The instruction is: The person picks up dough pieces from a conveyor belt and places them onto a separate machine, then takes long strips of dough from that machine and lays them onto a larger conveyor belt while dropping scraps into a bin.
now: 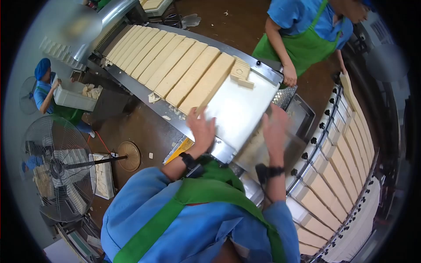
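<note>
Several long tan slabs [175, 65] lie side by side on a white conveyor belt [241, 109] that slopes toward me. My left hand [201, 129] is at the belt's near edge, fingers spread, touching the end of the nearest slab [206, 83]. My right hand [274, 131] is blurred at the belt's lower right corner, over a tan slab [253, 151] just below the belt end. Whether it grips that slab cannot be told. A few broken slab pieces [241, 72] rest on the belt beyond the nearest slab.
A co-worker in blue with a green apron [307, 39] stands across the belt, one hand [289, 79] on its frame. A curved line of moulds holding tan blocks [333, 184] runs on the right. On the left are a floor fan [57, 168] and another person with a white crate [74, 98].
</note>
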